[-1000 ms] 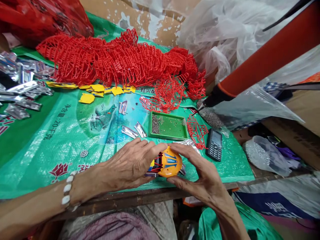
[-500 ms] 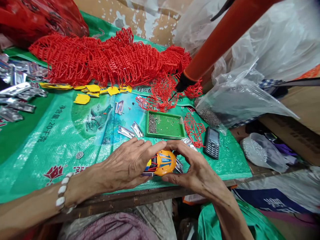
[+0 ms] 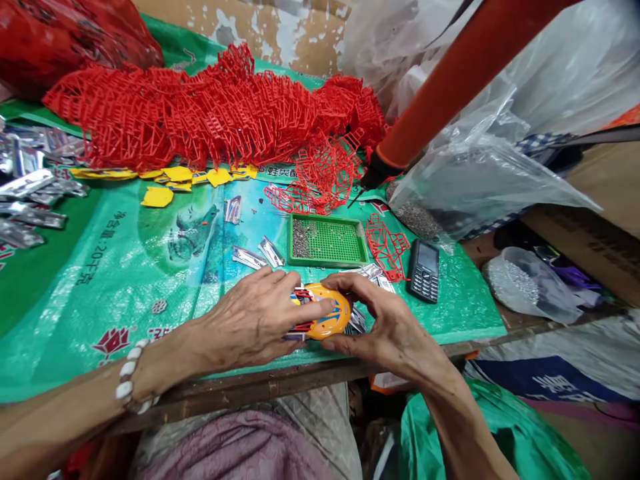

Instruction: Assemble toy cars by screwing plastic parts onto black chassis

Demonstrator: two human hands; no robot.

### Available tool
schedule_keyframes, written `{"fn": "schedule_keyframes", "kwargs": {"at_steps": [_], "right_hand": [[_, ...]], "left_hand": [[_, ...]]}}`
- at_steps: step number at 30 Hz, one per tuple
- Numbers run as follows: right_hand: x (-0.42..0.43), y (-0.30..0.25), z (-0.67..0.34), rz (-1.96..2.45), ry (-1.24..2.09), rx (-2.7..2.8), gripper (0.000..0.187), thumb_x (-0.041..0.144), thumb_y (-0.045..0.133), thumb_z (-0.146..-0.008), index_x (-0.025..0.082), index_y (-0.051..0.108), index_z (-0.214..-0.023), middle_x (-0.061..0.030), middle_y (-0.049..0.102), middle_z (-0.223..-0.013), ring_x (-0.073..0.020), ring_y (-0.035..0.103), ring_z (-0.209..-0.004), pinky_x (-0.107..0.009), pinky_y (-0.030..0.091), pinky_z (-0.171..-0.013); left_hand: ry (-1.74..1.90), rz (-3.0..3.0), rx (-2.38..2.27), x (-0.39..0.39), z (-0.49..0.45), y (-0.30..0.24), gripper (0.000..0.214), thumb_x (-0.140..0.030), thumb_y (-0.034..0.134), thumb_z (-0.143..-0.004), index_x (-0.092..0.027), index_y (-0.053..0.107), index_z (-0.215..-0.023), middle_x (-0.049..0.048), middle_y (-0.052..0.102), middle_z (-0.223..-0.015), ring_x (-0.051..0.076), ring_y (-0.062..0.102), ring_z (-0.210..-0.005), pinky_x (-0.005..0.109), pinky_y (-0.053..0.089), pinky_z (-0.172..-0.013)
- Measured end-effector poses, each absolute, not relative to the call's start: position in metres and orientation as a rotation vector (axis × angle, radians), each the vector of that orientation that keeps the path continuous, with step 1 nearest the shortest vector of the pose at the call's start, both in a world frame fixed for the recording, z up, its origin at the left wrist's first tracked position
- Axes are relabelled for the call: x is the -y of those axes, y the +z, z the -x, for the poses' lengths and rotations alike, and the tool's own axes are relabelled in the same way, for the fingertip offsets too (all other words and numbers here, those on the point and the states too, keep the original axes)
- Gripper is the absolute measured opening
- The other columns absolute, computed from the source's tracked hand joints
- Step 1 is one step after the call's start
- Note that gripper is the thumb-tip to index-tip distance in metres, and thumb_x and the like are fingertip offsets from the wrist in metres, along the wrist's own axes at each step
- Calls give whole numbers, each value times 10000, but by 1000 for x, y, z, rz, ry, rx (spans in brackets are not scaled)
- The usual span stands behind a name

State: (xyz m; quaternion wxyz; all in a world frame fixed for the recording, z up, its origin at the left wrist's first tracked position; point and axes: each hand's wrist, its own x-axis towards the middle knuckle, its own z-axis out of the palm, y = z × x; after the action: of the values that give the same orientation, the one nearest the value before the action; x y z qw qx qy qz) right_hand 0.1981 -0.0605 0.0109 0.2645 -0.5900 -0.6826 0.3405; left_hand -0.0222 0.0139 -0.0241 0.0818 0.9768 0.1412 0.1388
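Observation:
Both hands grip a toy car with an orange front (image 3: 327, 328) and red frame bars, close to the table's front edge. My left hand (image 3: 255, 313) wraps its rear part, the index finger lying across the orange shell. On the other side my right hand (image 3: 380, 317) pinches the orange end between thumb and fingers. The car's underside and most of its rear are hidden by the left hand. Just beyond the hands is a green tray (image 3: 327, 261) with small screws at its left end. Silver stickered strips (image 3: 273, 251) lie beside it.
Red plastic frames (image 3: 200, 117) are heaped along the back, with yellow pieces (image 3: 157, 196) before them. An orange-red powered screwdriver (image 3: 450, 87) hangs at the right, over the table. A mobile phone (image 3: 424, 271) lies right of the tray. Silver parts (image 3: 30, 187) pile up at far left.
My left index finger has moved down from the car's far edge onto the top of its orange shell. Both hands still hold the car, and the view has shifted slightly.

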Motion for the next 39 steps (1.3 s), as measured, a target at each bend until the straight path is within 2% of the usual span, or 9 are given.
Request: {"fn": "schedule_keyframes", "kwargs": {"at_steps": [5, 13, 18, 22, 25, 30, 35, 37, 39], "right_hand": [[60, 4, -201, 1598, 1021, 1708, 544, 233, 901, -614, 196, 657, -1100, -48, 718, -1088, -237, 686, -1004, -348, 543, -856], [63, -3, -199, 1533, 1048, 1694, 525, 238, 849, -684, 195, 636, -1161, -55, 696, -1127, -217, 661, -1036, -341, 535, -896], [68, 4, -210, 1512, 1065, 1644, 770, 311, 860, -688, 235, 540, -1384, -86, 608, -1366, -229, 627, -1149, -369, 535, -969], [61, 25, -231, 1599, 938, 1343, 363, 412, 756, -805, 185, 710, -1085, -91, 747, -1029, -203, 701, -871, -347, 585, -760], [34, 44, -241, 1507, 565, 1141, 290, 382, 781, -787, 196, 688, -988, -61, 748, -947, -191, 705, -875, -348, 580, -820], [-33, 81, -227, 1148, 423, 1373, 727, 343, 807, -720, 220, 460, -1347, -90, 589, -1382, -212, 615, -1202, -344, 515, -1034], [-42, 92, -205, 1319, 314, 1245, 836, 344, 733, -809, 207, 256, -1482, -73, 344, -1588, -171, 447, -1368, -298, 425, -1136], [-21, 80, -204, 1383, 279, 1188, 754, 356, 724, -813, 212, 322, -1435, -98, 452, -1485, -196, 537, -1224, -330, 489, -1040], [8, 60, -207, 1413, 302, 1150, 471, 395, 693, -837, 216, 513, -1233, -81, 609, -1214, -189, 600, -1007, -323, 525, -875]], "left_hand": [[508, -2919, -391, -16, 22, -22, 442, -367, 636, -916, -283, 530, -1337, 79, 565, -942, 274, 589, -800, 410, 509, -708], [500, -2939, -399, -14, 24, -20, 435, -357, 551, -980, -245, 510, -1398, 94, 589, -946, 279, 598, -802, 391, 498, -682], [544, -2955, -355, -15, 25, -26, 427, -364, 546, -980, -226, 506, -1381, 112, 580, -980, 283, 589, -843, 400, 491, -709], [511, -2943, -359, -15, 26, -30, 489, -338, 596, -952, -243, 475, -1416, 114, 581, -1024, 286, 588, -880, 400, 484, -729], [511, -2941, -359, -15, 26, -30, 476, -329, 594, -957, -245, 480, -1411, 127, 583, -1059, 297, 593, -910, 416, 487, -744], [542, -2965, -334, -15, 25, -28, 434, -318, 551, -971, -223, 481, -1389, 140, 585, -1050, 308, 598, -891, 436, 501, -722], [578, -2958, -328, -14, 26, -29, 409, -302, 527, -982, -214, 467, -1377, 143, 588, -1063, 305, 608, -907, 440, 516, -729], [609, -2943, -321, -14, 26, -31, 401, -291, 530, -982, -208, 465, -1368, 136, 593, -1054, 298, 611, -912, 431, 517, -737], [654, -2943, -321, -14, 26, -33, 373, -281, 520, -984, -200, 477, -1346, 132, 596, -1043, 289, 611, -904, 416, 515, -733]]}}
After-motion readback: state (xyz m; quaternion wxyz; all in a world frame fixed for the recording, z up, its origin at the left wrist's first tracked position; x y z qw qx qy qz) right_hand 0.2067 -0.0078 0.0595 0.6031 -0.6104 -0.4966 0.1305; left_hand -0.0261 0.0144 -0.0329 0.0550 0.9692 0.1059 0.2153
